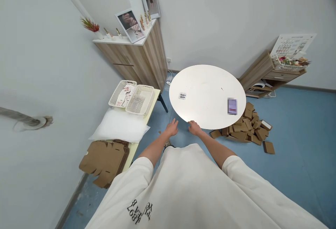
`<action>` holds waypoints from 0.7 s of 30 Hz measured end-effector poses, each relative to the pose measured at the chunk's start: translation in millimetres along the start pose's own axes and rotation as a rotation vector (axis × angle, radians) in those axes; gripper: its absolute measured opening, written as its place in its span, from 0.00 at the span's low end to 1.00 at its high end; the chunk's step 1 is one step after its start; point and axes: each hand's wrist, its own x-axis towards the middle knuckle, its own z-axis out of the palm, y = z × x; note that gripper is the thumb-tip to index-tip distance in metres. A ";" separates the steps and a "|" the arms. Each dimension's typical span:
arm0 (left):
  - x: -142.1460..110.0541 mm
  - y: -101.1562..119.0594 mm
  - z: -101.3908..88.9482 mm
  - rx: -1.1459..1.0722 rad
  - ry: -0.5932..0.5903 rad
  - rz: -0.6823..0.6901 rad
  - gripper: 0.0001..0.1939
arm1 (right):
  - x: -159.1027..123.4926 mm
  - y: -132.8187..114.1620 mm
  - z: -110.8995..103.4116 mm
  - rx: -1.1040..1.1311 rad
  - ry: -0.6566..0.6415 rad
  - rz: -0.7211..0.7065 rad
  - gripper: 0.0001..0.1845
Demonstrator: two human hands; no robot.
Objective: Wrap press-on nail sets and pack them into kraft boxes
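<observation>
Both my hands hang in front of me at the near edge of a round white table. My left hand is just short of the rim, fingers loosely spread, holding nothing. My right hand touches or nearly touches the rim, fingers curled a little, with nothing seen in it. On the table lie a small clear packet at the left and a small purple card or box at the right.
A low yellow table at the left carries two white baskets, a white plastic bag and flat cardboard sheets. A pile of small cardboard boxes lies on the blue floor. Wooden cabinets stand against the walls.
</observation>
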 end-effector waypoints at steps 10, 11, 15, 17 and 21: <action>-54.6 -77.2 9.5 -0.045 0.124 -0.110 0.35 | 20.4 -87.3 28.1 -0.043 -0.031 -0.153 0.28; -62.1 -90.0 11.2 -0.050 0.131 -0.122 0.34 | 23.2 -101.0 33.5 -0.043 -0.037 -0.165 0.28; -94.1 -146.7 17.8 -0.074 0.169 -0.147 0.32 | 34.1 -160.6 61.9 -0.014 -0.056 -0.210 0.27; -108.8 -175.5 20.6 -0.084 0.178 -0.163 0.31 | 39.6 -190.9 78.5 0.008 -0.070 -0.232 0.27; -130.4 -227.2 25.6 -0.098 0.163 -0.218 0.28 | 51.1 -245.7 109.5 0.047 -0.073 -0.262 0.26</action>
